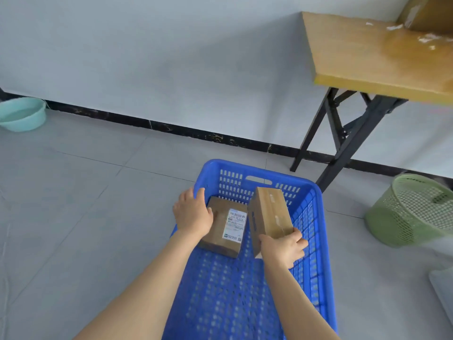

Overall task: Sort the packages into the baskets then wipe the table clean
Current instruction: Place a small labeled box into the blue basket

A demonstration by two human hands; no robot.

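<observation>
A blue plastic basket (316, 241) stands on the floor in front of me. Inside it lies a flat cardboard package with a white label (226, 229); my left hand (192, 214) grips its left end. A second cardboard package (269, 212), tilted up on edge, leans in the basket's right half, and my right hand (282, 246) holds its near end. The wooden table (362, 55) stands at the upper right, with a large cardboard box (426, 13) and white scraps (426, 39) on it.
A green mesh bin (411, 212) sits on the floor to the right, under the table's edge. A teal basin (23, 114) of water rests by the wall at far left. A pale object (443, 288) shows at the right edge. Grey floor tiles surround the basket.
</observation>
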